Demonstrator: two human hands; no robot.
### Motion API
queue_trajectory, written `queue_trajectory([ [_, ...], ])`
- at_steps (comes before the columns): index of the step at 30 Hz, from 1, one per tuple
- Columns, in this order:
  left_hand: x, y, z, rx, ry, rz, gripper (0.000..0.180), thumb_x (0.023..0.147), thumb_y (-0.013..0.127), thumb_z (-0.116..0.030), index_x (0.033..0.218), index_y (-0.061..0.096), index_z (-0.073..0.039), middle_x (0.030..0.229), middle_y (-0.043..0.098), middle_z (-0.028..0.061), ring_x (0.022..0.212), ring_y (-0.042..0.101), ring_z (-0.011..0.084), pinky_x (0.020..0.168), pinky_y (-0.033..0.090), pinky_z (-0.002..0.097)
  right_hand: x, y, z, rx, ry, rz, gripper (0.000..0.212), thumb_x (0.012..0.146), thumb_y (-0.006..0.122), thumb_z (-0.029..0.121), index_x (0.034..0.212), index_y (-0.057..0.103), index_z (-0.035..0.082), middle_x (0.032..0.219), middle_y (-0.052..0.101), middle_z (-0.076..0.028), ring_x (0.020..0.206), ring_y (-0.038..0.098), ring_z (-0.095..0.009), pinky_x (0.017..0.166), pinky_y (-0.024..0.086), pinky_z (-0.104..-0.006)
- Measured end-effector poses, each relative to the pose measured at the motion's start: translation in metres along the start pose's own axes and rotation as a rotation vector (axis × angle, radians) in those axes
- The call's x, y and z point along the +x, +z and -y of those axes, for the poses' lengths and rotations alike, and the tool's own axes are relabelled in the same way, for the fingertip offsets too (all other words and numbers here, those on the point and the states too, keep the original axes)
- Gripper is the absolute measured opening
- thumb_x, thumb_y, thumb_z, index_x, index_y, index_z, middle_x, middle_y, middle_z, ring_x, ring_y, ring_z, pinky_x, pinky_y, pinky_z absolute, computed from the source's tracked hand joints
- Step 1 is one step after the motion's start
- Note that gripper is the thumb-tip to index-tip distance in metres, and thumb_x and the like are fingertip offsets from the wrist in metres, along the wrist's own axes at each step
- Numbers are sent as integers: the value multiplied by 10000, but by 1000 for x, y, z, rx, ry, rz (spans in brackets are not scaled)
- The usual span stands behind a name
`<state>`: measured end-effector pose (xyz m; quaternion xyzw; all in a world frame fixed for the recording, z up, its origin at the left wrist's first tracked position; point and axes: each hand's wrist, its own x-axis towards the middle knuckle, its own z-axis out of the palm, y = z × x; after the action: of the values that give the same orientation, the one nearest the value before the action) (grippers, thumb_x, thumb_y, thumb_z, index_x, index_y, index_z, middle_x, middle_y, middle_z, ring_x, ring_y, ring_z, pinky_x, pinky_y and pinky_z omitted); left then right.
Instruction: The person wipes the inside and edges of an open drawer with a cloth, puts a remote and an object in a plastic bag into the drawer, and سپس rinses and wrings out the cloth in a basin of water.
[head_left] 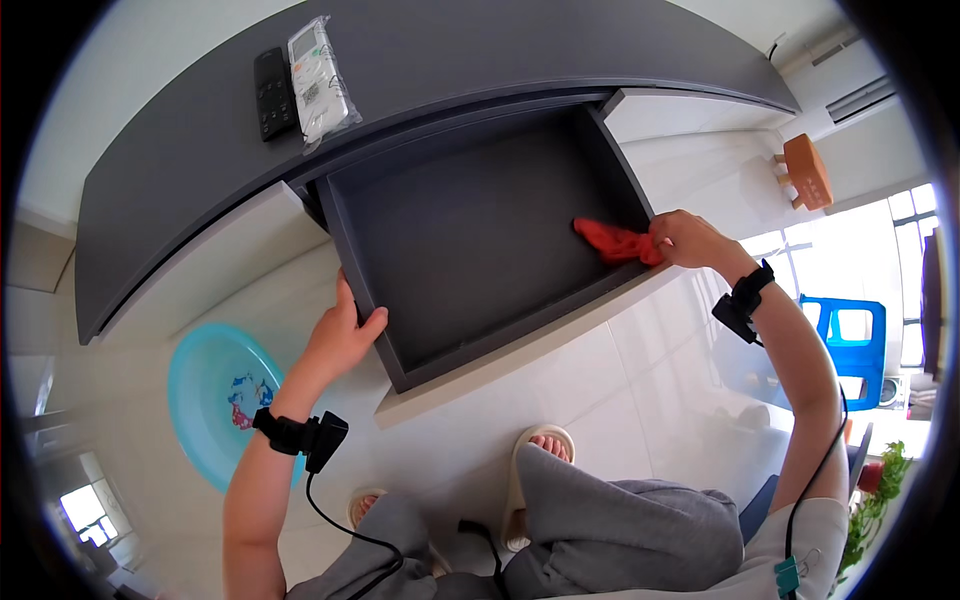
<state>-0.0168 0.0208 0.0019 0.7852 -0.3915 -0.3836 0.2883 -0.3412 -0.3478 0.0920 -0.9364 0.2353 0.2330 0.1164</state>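
A dark grey drawer (450, 230) is pulled out of a low cabinet, and I see nothing in it but a red cloth (612, 241). My right hand (690, 240) is closed on one end of this cloth at the drawer's right front corner. The cloth's loose end trails leftward over the drawer floor. My left hand (345, 335) rests at the drawer's left side wall, thumb over the top edge and fingers stretched along the outside. Part of those fingers is hidden behind the wall.
On the grey cabinet top (480, 50) lie a black remote (273, 95) and a white remote (318, 85) in clear plastic. A light blue basin (205, 400) stands on the floor at left. To the right are a blue plastic stool (850, 350) and a small orange-brown stool (806, 172).
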Motion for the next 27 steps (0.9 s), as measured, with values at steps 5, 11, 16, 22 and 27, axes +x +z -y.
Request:
queue_trajectory([
  [5,1,6,13,16,78,-74,800,876,523,-237,1437,-12,-40,955,622,272,832,636,400,760,497,406,47,-22,-21,45,-162,-383,169,767,516,75,866,641,22,948,595,-152,928,578,-340,812,470,-411],
  [11,-2,1,-3,-15,-2,-23,746,899,503,-216,1433,20,-22,1004,606,266,881,627,379,799,480,390,118,-47,-20,-111,-65,-512,328,826,554,101,1142,621,45,1157,526,-153,1080,528,-311,917,436,-384],
  [16,-5,2,1,-7,2,-31,737,907,506,-208,1434,26,-17,986,609,255,874,627,365,787,480,380,150,-40,-21,-153,184,-474,429,835,564,178,1261,549,121,1270,493,-166,1180,482,-327,965,421,-400],
  [22,-4,2,2,-25,20,-19,742,907,507,-206,1435,18,-26,981,611,248,859,627,367,775,482,379,140,-26,-26,-170,225,-491,267,826,598,207,1028,615,33,1010,610,-200,977,583,-365,845,473,-429],
  [27,-2,5,12,23,86,-72,795,871,521,-235,1417,-13,-15,896,627,268,787,630,416,732,497,420,99,-14,-19,-288,324,-242,210,817,597,233,852,648,32,844,645,-201,911,603,-371,797,485,-452],
])
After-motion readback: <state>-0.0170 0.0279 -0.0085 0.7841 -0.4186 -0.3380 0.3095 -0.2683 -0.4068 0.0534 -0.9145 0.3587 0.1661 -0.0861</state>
